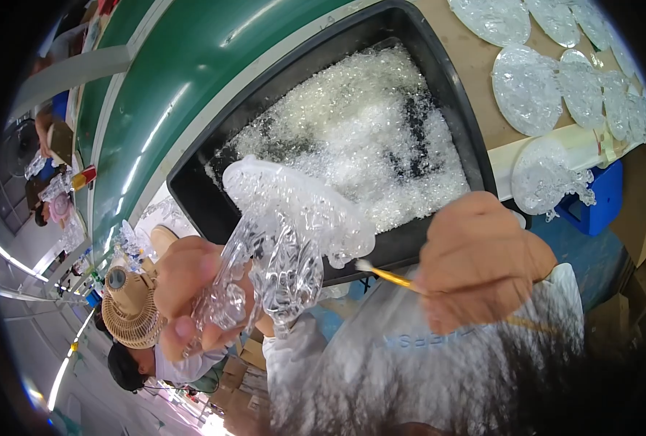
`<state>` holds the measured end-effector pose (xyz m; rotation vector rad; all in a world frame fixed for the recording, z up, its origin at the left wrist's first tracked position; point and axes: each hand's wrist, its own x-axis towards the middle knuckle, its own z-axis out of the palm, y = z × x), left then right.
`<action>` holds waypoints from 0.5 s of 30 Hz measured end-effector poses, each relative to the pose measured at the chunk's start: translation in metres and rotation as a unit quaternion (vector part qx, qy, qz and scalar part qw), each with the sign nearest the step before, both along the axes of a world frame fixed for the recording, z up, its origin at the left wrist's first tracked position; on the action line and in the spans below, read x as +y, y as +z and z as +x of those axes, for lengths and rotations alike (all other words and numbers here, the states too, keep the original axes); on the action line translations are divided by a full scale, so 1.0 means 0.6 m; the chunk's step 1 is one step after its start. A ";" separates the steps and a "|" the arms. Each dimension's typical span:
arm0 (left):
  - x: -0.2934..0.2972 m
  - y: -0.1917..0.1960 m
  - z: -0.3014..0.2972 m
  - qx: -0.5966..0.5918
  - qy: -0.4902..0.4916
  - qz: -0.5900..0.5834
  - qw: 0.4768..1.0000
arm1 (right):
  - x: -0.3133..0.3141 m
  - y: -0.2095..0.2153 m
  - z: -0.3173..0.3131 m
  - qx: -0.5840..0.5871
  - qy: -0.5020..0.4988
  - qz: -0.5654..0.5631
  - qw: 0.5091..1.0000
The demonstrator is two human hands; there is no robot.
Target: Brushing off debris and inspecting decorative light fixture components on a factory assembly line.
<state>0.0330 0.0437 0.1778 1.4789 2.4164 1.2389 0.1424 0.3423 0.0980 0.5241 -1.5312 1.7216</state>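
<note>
workshop clutter fills the edges of the view – a green conveyor band [192, 65] curves across the upper left, and beside it sits a brown surface [475, 73] carrying a black tray [214, 207] heaped with clear glittering fragments [359, 131]. to the right of the tray lie several clear round discs [526, 91] of the same crystal-like stuff, set close together in rows. the left hand [188, 287] is closed around a clear moulded piece [286, 225] with a disc-shaped top and dangling strands, holding it up in front of the tray's near rim. the right hand [479, 261] is clamped on a thin brush [388, 276] with a yellowish handle, its pale tip just beside the clear piece – whether it touches cannot be told. the two hands are apart. lower left, another person in a woven hat [130, 312] sits near cardboard boxes [243, 356].
</note>
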 end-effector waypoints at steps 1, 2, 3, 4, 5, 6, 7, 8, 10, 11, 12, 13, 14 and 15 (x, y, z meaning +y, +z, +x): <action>0.023 -0.092 -0.021 0.023 -0.007 0.122 0.992 | 0.006 -0.019 0.008 -0.014 -0.022 0.032 0.999; 0.050 -0.113 -0.020 0.062 0.006 0.207 0.976 | 0.021 -0.012 0.013 -0.027 -0.028 0.050 0.998; 0.061 -0.114 -0.006 0.108 0.027 0.281 0.953 | 0.023 -0.008 0.015 -0.037 -0.022 0.060 0.997; 0.073 -0.106 0.009 0.116 0.033 0.268 0.956 | 0.022 -0.007 0.013 -0.030 -0.012 0.048 0.998; 0.092 -0.096 0.022 0.156 0.193 0.226 0.942 | 0.020 -0.004 0.012 -0.033 -0.013 0.034 0.999; 0.109 -0.092 0.035 0.192 0.349 0.177 0.900 | 0.014 -0.008 0.013 -0.037 -0.013 0.019 0.999; 0.143 -0.088 0.022 0.167 0.305 0.274 0.897 | 0.016 -0.003 0.011 -0.029 -0.019 0.020 0.999; 0.139 -0.087 0.022 0.168 0.304 0.273 0.897 | 0.022 -0.006 0.012 -0.029 -0.019 0.020 0.999; 0.130 -0.085 0.023 0.129 0.320 0.207 0.916 | 0.033 -0.010 0.014 -0.044 0.036 0.045 0.997; 0.142 -0.094 0.018 0.120 0.351 0.265 0.890 | 0.028 -0.007 0.013 -0.043 0.038 0.045 0.997; 0.148 -0.090 0.022 0.121 0.352 0.265 0.890 | 0.020 -0.002 0.011 -0.048 0.009 0.041 0.998; 0.155 -0.084 0.026 0.115 0.384 0.235 0.886 | 0.016 0.001 0.011 -0.052 -0.020 0.038 0.998; 0.157 -0.081 0.028 0.109 0.415 0.205 0.879 | 0.021 0.002 0.011 -0.053 -0.018 0.039 0.998; 0.158 -0.082 0.026 0.112 0.416 0.203 0.879 | 0.032 0.005 0.012 -0.069 0.033 0.056 0.996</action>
